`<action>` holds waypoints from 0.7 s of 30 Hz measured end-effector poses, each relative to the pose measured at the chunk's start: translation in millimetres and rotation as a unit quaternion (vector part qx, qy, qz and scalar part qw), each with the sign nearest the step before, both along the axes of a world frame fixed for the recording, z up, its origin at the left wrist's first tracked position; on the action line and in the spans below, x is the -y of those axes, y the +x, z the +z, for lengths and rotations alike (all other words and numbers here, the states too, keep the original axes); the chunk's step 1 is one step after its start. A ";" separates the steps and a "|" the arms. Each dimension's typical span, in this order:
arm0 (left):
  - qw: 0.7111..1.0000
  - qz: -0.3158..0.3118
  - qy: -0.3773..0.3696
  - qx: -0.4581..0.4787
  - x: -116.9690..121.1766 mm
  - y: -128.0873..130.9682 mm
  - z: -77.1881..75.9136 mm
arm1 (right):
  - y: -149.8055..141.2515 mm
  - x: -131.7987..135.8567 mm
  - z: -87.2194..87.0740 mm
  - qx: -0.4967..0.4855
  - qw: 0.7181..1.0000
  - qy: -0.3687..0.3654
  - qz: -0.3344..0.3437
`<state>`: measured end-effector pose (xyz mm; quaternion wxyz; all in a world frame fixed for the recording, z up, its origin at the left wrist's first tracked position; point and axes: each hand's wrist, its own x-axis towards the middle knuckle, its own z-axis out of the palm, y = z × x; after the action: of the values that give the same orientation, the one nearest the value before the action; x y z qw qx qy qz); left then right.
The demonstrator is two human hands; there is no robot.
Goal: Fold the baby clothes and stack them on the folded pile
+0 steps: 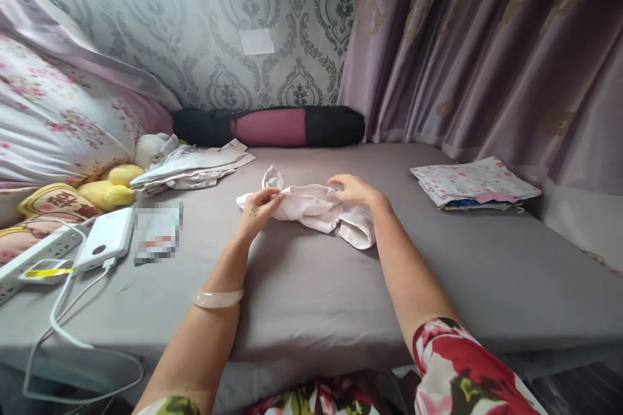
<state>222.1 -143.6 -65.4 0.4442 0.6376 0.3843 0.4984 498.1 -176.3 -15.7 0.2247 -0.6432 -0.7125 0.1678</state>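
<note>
A small pale pink garment [311, 206] lies crumpled on the grey bed sheet [302, 298] in front of me. One sleeve or leg opening faces me at its right end, and a small loop of cloth sticks up at its far left. My left hand [260, 209] pinches the garment's upper edge on the left. With thumb and fingers, my right hand [357, 190] grips the same edge on the right. The edge between both hands is drawn fairly straight. Some fingertips are hidden by the cloth.
Folded printed cloths [477, 183] are stacked at the right, and light folded clothes [189, 165] lie at the back left. A black and maroon roll bag [267, 127] rests along the wall. A white power bank [106, 238], power strip [41, 253] and looping cables occupy the left edge.
</note>
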 end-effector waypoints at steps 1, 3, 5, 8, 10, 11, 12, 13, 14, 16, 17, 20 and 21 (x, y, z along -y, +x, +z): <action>1.000 0.005 0.001 0.002 0.1 0.4 0.0 | -1.7 -0.3 -2.0 0.001 1.000 0.005 0.000; 1.000 0.015 0.010 0.003 0.7 1.1 0.8 | -3.3 -0.6 -6.3 0.004 1.000 0.004 -0.003; 0.999 0.025 0.020 0.002 0.8 1.6 1.5 | -2.7 -1.3 -10.2 0.007 1.000 0.000 -0.014; 0.999 0.038 0.023 -0.010 -1.6 1.4 0.0 | 0.2 -4.0 -13.8 0.014 1.000 -0.002 -0.023; 0.999 0.040 0.017 -0.019 -3.7 0.2 -1.9 | 2.5 -6.4 -14.9 0.016 1.000 0.002 -0.012; 0.999 0.039 0.014 -0.024 -4.3 -0.6 -2.5 | 3.6 -7.6 -15.3 0.012 1.000 0.007 -0.006; 0.999 0.035 0.011 -0.030 -4.4 -1.5 -2.7 | 4.7 -8.8 -15.8 0.004 1.000 0.013 -0.001; 0.999 0.030 0.009 -0.039 -4.0 -2.4 -2.2 | 5.9 -9.8 -16.6 -0.007 1.000 0.019 0.001; 0.999 0.024 0.007 -0.049 -3.1 -3.1 -1.2 | 7.2 -10.7 -17.5 -0.022 0.999 0.027 0.002; 0.997 0.011 0.004 -0.072 -0.2 -4.2 2.4 | 9.9 -12.5 -20.0 -0.055 0.997 0.046 0.002; 0.997 0.008 0.003 -0.083 1.5 -4.6 4.7 | 11.4 -13.3 -21.4 -0.070 0.996 0.056 0.001; 0.993 -0.002 -0.002 -0.121 5.7 -5.2 10.7 | 15.1 -15.6 -24.8 -0.100 0.992 0.076 0.006; 0.991 -0.006 -0.002 -0.133 6.5 -5.4 12.2 | 16.0 -16.1 -25.3 -0.103 0.992 0.077 0.008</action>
<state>216.7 -150.2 -53.3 0.3937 0.6992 0.4375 0.4058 514.1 -160.2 -41.1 0.3444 -0.5976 -0.7013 0.1801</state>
